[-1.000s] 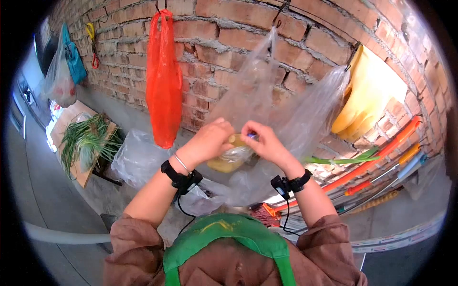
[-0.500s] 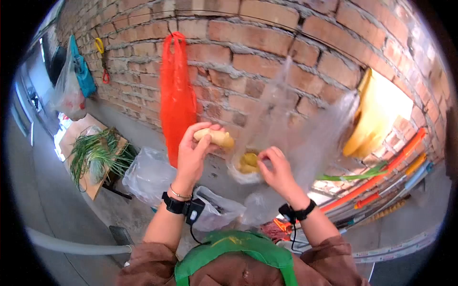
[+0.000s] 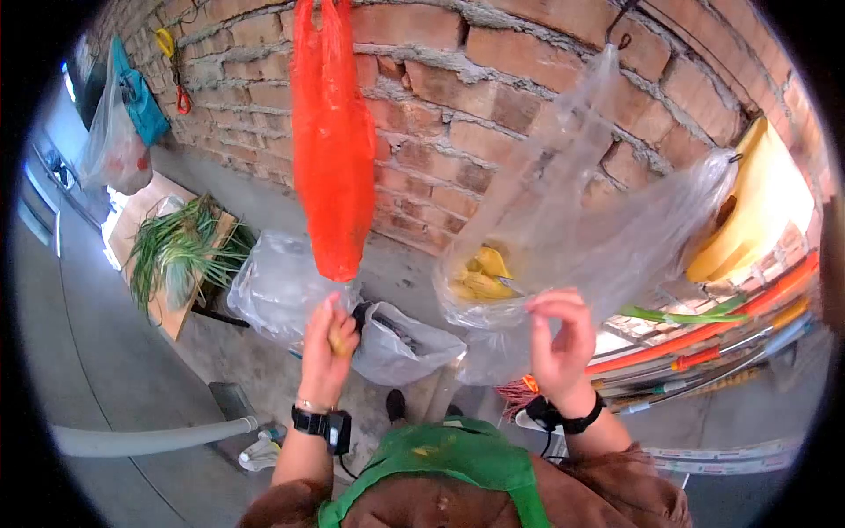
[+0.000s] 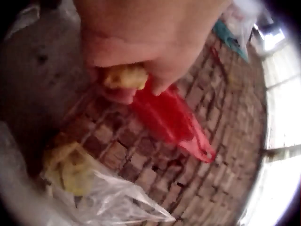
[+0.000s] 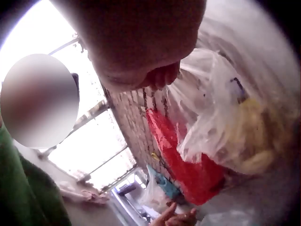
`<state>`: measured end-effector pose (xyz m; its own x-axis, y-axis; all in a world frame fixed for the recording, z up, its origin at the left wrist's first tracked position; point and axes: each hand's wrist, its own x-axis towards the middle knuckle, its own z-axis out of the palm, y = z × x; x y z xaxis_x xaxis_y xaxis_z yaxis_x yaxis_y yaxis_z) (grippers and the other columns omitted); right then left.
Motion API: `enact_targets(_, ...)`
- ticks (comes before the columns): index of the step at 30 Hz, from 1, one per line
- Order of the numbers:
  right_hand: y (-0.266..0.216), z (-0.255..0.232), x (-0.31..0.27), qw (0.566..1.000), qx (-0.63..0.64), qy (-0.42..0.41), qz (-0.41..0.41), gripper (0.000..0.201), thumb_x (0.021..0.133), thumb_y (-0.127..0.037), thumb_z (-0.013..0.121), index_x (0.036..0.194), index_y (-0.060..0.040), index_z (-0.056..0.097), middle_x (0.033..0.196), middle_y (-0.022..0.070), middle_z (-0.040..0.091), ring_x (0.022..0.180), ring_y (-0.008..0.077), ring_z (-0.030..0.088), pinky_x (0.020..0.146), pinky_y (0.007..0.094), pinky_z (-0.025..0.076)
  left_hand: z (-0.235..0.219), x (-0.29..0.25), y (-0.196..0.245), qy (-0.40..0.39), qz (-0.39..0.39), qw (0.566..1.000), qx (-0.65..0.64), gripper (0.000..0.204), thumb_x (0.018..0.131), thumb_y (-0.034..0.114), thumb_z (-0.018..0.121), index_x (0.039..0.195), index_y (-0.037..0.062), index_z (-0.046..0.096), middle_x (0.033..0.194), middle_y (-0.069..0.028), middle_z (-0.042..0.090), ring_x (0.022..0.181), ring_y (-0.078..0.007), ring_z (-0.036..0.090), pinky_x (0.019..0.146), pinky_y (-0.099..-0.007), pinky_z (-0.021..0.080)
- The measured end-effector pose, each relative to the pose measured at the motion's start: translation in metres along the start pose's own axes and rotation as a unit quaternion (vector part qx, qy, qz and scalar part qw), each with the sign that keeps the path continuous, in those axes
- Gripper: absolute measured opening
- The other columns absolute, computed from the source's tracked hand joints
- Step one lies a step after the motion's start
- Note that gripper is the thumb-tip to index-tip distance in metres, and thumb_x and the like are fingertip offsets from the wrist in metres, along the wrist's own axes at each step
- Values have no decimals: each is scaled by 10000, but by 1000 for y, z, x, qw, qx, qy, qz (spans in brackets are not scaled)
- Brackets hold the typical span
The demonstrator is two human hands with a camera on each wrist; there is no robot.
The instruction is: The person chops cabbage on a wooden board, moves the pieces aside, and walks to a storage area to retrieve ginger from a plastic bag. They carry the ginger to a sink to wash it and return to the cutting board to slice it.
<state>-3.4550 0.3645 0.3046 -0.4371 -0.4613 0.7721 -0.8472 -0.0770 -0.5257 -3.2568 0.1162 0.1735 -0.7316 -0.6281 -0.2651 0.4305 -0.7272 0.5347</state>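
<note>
In the head view my left hand (image 3: 324, 361) grips a knobby pale-yellow piece of ginger (image 3: 339, 341), mostly covered by the fingers. The left wrist view shows the end of the ginger (image 4: 125, 76) poking out between fingers and thumb. My right hand (image 3: 563, 348) is beside a clear plastic bag (image 3: 550, 198), fingers bent and thumb apart, with nothing seen between them. That bag hangs from a hook on the wall; more yellow pieces (image 3: 480, 283) lie in its bottom. Just above my left hand hangs a red plastic bag (image 3: 334, 167).
On the floor in front of me stands an open plastic bag (image 3: 409, 356), with another clear bag (image 3: 282, 290) beside it. Green stalks (image 3: 189, 251) lie on a small wooden table (image 3: 132, 211) at left. Long-handled tools (image 3: 731, 343) lean along the brick wall at right.
My left hand has carried the ginger down and towards me, away from the hanging clear bag. The right hand has drawn back from the yellow pieces. The head view has shifted.
</note>
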Motion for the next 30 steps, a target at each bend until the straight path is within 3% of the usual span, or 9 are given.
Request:
enact_targets(5,-8,2,-42,985,103,-138,-28,178,806,59,667,947,-37,613,913,122,690,780,268,654,708,370,524,-45,-67,-26,118,7,992,51,165,1009,252,623,933,163,507,712,52,419,571,-63,401,454,-196,306)
enact_targets(12,47,84,-210,833,239,-478,141,46,924,-51,613,951,-18,595,793,111,647,709,207,645,672,330,515,-87,-264,-95,227,33,973,13,242,966,289,694,867,180,502,718,82,490,604,-36,492,493,-188,394)
enact_targets(17,30,108,-330,632,326,-685,160,40,942,-58,609,938,-21,593,758,50,646,717,111,619,680,290,510,-106,-442,-176,405,145,897,-103,230,971,209,681,840,171,495,711,69,474,588,-53,480,458,-193,364)
enact_targets(22,-61,116,-384,423,327,-843,56,68,968,-82,621,990,-19,607,896,64,717,829,124,674,744,280,543,-134,-596,-266,503,394,708,-303,210,950,168,689,836,123,518,696,7,553,575,-99,529,487,-248,452)
enact_targets(23,-96,112,-382,409,327,-851,32,68,968,-82,621,990,-19,607,896,64,717,829,124,674,744,280,543,-139,-619,-290,503,415,691,-313,210,950,168,689,836,123,518,696,7,553,575,-99,529,487,-248,452)
enact_targets(25,-185,98,-373,221,317,-918,93,133,972,-117,640,1060,-18,637,985,76,727,914,132,673,821,291,541,-152,-668,-330,464,476,595,-451,220,946,180,693,824,103,527,664,-6,559,561,-125,546,495,-251,472)
enact_targets(26,-226,88,-374,211,310,-924,71,133,972,-117,640,1060,-18,637,985,76,727,914,132,673,821,291,541,-158,-693,-344,465,487,577,-462,213,912,180,735,828,105,554,675,-30,579,599,-150,589,507,-256,498)
enact_targets(28,-310,68,-392,100,267,-949,-135,189,985,-138,637,1128,-14,644,1031,51,711,983,113,644,875,277,516,-177,-739,-362,470,509,536,-482,220,924,203,720,834,101,547,687,-32,572,607,-165,586,522,-281,508)
enact_targets(30,-389,36,-423,-7,296,-942,-157,221,990,-153,642,1159,-11,648,1034,56,693,963,108,630,857,269,513,-173,-792,-347,470,549,500,-477,227,936,237,705,848,92,553,693,-37,569,610,-172,582,533,-300,514)
